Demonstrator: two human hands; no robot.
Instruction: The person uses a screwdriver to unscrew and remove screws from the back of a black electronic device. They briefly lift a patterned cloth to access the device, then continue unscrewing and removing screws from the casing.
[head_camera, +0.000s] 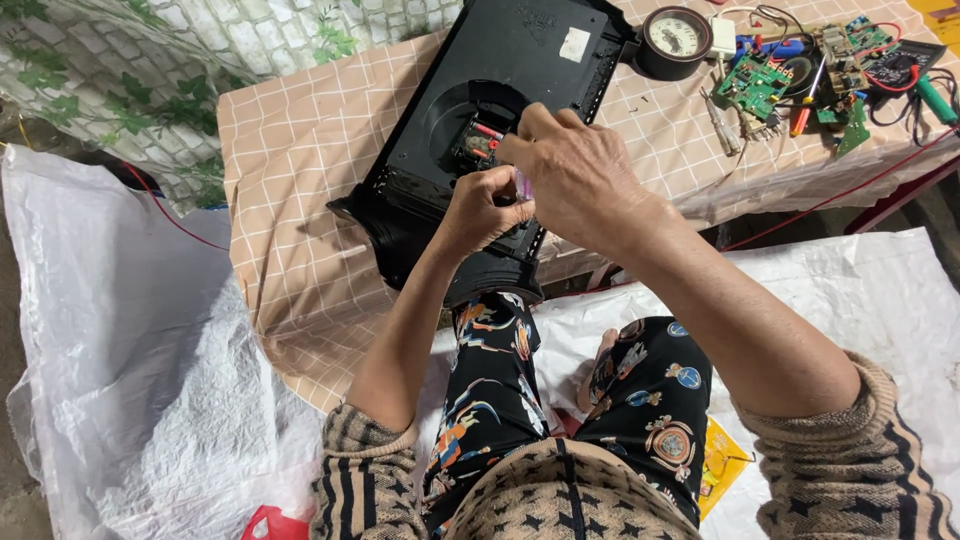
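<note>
Patterned trousers nearest; white plastic sheet at left, checked tablecloth, black clock case lying back-up on it; left hand pinching a small pink piece over case's lower part, right hand touching it, grip unclear; round gauge, green circuit boards far right

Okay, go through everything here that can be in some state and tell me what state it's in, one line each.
black clock case: lying back side up on the table, hollow in its back open.
clock movement: exposed in the hollow, red wires showing.
left hand: fingers curled, pinching something small.
right hand: over the case, fingertips at the movement.
round gauge: dial facing up.
circuit boards: bare, wires attached.
</note>
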